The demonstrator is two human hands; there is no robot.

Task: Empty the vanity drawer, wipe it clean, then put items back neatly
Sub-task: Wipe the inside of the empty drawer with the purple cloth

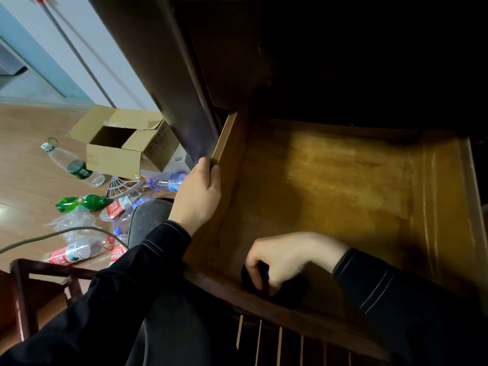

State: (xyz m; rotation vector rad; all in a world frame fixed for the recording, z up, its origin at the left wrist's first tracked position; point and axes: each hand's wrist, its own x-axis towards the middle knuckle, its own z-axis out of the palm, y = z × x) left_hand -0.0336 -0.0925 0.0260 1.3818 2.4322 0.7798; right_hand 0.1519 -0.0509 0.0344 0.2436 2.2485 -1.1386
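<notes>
Drawer (pixel 330 180) emptied, wiping stage: your right hand (pixel 285 257) grips a dark cloth (pixel 249 280) under its curled fingers (pixel 254 262); left hand (pixel 198 194) clamps the side wall (pixel 227 143). Sweep outward beyond the fingertips, into every corner.

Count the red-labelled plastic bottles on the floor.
3: one red-labelled plastic bottle beside the green plastic bottle, one near the dark wooden chair, one half hidden by the black left sleeve. Others may be hidden.

The person wears a black jacket, its left sleeve (pixel 148 260) and right sleeve (pixel 396 294) lined with white stitching, and dark grey trousers (pixel 150 217); left hand (pixel 196 196) and right hand (pixel 285 257) bare.
</notes>
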